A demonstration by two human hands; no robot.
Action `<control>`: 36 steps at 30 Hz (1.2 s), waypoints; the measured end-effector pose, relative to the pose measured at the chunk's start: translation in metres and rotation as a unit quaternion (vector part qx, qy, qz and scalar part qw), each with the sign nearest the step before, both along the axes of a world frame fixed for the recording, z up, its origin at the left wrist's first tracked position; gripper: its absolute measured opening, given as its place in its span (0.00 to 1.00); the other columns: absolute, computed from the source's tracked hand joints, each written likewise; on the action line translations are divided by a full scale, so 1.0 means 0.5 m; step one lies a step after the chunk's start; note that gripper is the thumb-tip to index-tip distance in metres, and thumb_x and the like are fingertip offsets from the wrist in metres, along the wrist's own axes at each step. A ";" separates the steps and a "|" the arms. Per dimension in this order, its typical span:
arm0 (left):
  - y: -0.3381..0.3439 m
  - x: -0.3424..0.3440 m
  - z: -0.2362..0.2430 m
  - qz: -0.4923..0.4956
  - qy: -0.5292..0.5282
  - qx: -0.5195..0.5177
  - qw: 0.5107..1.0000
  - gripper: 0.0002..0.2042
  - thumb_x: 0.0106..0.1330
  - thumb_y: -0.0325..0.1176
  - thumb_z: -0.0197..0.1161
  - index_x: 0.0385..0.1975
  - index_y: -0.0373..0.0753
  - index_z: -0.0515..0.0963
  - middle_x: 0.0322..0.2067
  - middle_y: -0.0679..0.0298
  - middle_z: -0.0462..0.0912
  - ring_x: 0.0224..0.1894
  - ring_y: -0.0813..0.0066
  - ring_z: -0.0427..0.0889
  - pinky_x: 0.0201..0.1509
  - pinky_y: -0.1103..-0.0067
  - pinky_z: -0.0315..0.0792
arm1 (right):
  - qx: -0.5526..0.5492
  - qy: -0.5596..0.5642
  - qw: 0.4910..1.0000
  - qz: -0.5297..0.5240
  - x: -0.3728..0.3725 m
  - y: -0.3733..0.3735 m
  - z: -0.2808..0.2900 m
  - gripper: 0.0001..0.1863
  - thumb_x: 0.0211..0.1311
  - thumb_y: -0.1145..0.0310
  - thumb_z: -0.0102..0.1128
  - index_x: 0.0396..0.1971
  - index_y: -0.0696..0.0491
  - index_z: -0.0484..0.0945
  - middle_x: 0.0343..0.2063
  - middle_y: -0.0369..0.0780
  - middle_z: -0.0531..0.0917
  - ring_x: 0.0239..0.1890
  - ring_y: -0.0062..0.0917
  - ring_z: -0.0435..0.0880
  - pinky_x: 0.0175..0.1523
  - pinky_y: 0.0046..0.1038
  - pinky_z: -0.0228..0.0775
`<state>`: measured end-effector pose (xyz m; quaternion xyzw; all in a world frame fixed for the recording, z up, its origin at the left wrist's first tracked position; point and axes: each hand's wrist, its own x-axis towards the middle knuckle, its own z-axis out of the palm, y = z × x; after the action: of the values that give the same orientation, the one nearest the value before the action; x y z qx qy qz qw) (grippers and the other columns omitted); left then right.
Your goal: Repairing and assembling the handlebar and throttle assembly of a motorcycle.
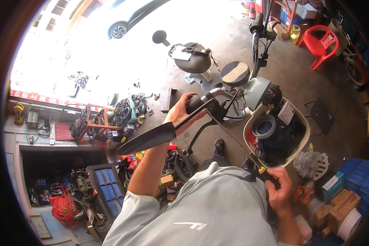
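Observation:
My left hand (178, 112) is wrapped round the dark end grip (194, 103) of a scooter's handlebar. A black mirror (147, 141) on a thin stalk reaches past my left wrist, and a black brake lever (201, 133) hangs below the grip. My right hand (279, 189) is closed on a long screwdriver (262, 169) with a yellow and dark handle. Its thin shaft runs up and left to the black lever bracket (217, 110); whether the tip touches a screw is too small to tell. A cream basket (306, 137) holding a grey ring and dark cloth sits beside the shaft.
A second handlebar end (256, 26) rises at the far side, near a round scooter seat (235, 73). A red chair (320, 43) stands far right. Cardboard boxes (343, 207) and blue bins (363, 176) are at lower right. Parts and an orange rack (95, 125) crowd the left.

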<state>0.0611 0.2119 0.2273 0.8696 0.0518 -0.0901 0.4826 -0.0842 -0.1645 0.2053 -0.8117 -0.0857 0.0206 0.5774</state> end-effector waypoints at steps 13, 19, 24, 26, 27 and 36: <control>-0.032 -0.008 0.028 0.014 -0.013 0.149 0.989 0.37 0.52 0.50 0.75 0.59 0.39 0.70 0.38 0.59 0.80 0.40 0.70 0.80 0.48 0.74 0.75 | -0.005 0.004 1.000 -0.013 -0.005 0.005 0.004 0.15 0.53 0.77 0.65 0.42 0.59 0.81 0.38 0.44 0.79 0.39 0.34 0.80 0.46 0.30 0.73; -0.028 -0.010 0.024 0.017 -0.017 0.140 0.990 0.36 0.53 0.49 0.75 0.59 0.40 0.70 0.38 0.59 0.80 0.40 0.70 0.80 0.48 0.74 0.75 | 0.001 -0.001 1.000 -0.010 -0.003 0.003 0.000 0.14 0.53 0.77 0.65 0.42 0.59 0.81 0.37 0.45 0.79 0.39 0.35 0.80 0.47 0.30 0.73; -0.024 -0.009 0.022 0.008 -0.020 0.128 0.992 0.36 0.53 0.48 0.75 0.59 0.40 0.70 0.38 0.58 0.80 0.41 0.69 0.80 0.48 0.74 0.75 | 0.003 -0.006 1.000 -0.003 -0.002 0.001 -0.002 0.15 0.52 0.77 0.65 0.42 0.59 0.81 0.37 0.45 0.80 0.39 0.35 0.80 0.47 0.30 0.73; -0.024 -0.009 0.025 0.007 -0.018 0.131 0.991 0.36 0.53 0.48 0.75 0.60 0.40 0.69 0.38 0.58 0.80 0.41 0.70 0.80 0.48 0.74 0.75 | 0.008 -0.002 1.000 -0.003 -0.002 0.002 -0.002 0.15 0.52 0.78 0.65 0.42 0.59 0.81 0.37 0.45 0.79 0.39 0.35 0.80 0.47 0.30 0.73; -0.026 -0.009 0.028 0.006 -0.018 0.132 0.991 0.35 0.53 0.48 0.74 0.60 0.40 0.69 0.38 0.58 0.81 0.40 0.69 0.80 0.48 0.74 0.75 | 0.012 0.000 1.000 -0.003 -0.001 0.003 -0.001 0.15 0.52 0.78 0.64 0.42 0.59 0.81 0.37 0.45 0.79 0.39 0.35 0.80 0.47 0.30 0.73; -0.023 -0.008 0.027 0.000 -0.014 0.130 0.991 0.35 0.55 0.48 0.73 0.61 0.40 0.68 0.37 0.57 0.81 0.40 0.66 0.81 0.48 0.72 0.75 | 0.050 0.049 0.997 -0.018 -0.010 0.017 -0.008 0.15 0.52 0.79 0.62 0.42 0.60 0.80 0.37 0.45 0.79 0.39 0.34 0.80 0.48 0.30 0.73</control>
<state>0.0570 0.2002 0.2408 0.9263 0.0561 -0.0702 0.3659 -0.0894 -0.1563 0.2015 -0.7813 -0.0439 0.0456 0.6210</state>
